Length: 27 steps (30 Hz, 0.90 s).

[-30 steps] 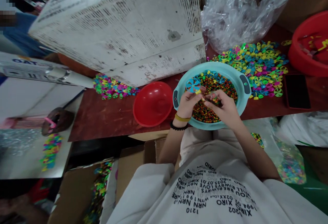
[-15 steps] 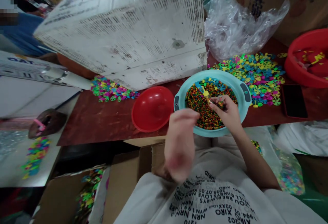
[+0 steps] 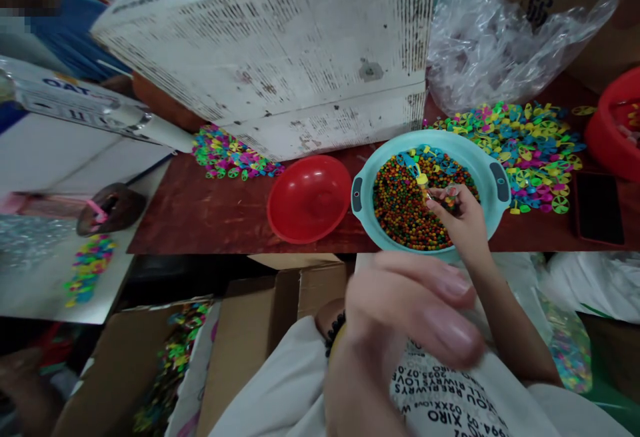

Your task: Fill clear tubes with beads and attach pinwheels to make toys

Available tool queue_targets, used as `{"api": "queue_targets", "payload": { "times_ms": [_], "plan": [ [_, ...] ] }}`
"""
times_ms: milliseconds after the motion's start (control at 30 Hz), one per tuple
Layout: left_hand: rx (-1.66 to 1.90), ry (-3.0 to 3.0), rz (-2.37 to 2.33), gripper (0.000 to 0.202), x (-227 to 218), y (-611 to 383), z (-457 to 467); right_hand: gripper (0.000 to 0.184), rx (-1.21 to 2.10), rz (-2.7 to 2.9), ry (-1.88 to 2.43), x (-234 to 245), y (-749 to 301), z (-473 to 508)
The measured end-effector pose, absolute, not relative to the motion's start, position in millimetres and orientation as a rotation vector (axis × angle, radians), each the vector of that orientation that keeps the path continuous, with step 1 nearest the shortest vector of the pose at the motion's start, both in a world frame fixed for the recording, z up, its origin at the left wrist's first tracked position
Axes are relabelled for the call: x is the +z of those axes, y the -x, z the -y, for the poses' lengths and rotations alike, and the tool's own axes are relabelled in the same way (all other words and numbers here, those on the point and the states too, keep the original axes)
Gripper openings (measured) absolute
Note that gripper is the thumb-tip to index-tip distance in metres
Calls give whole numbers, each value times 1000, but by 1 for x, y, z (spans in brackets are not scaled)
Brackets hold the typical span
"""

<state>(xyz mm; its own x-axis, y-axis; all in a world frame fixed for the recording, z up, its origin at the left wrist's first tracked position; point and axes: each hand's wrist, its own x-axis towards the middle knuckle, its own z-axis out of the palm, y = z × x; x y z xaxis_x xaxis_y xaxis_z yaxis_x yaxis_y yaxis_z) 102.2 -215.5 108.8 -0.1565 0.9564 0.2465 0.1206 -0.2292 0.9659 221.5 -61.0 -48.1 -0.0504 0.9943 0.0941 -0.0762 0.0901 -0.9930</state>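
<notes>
My right hand hovers over the teal bowl of small coloured beads. Its fingers pinch a small yellow-tipped toy piece just above the beads. My left hand is raised close to the camera, large and blurred, well back from the bowl and over my white printed shirt. Its fingers are stretched out and nothing shows in them. An empty red bowl sits just left of the teal bowl on the dark red table.
A heap of coloured plastic pinwheel pieces lies right of the teal bowl, a smaller heap to the left. A large white carton, clear plastic bag, black phone and red basin crowd the table. Cardboard boxes stand below.
My left hand let go of the blue pinwheel, left the bowl and rose toward the camera. My right hand stayed over the beads with the small piece.
</notes>
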Motion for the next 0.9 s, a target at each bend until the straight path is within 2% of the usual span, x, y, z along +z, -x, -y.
{"api": "queue_targets", "payload": {
  "times_ms": [67,133,233,367,567,667,800,900],
  "plan": [
    [1695,-1378,-1155,24,98,-97,183,40,1185,1211,1076,-47,-221,61],
    [1821,-1159,-1276,16,73,-89,141,40,1143,1196,1080,-45,-219,63],
    [1562,-970,-1474,31,28,-81,88,33,1082,1285,1108,-39,-218,69],
    [1423,-995,-1267,32,-3,-74,63,28,1081,1394,1152,-34,-219,72],
    [1092,-1056,-844,51,-6,-51,61,38,1624,1173,878,-40,-222,66],
    [1203,-985,-1038,53,-13,-52,62,38,1412,1270,1022,-39,-221,70],
    [1380,-1038,-1294,49,-17,-60,69,22,933,1473,1260,-32,-219,80],
    [1348,-1172,-1287,42,-9,-57,77,20,966,1530,1190,-28,-220,83]
  ]
}}
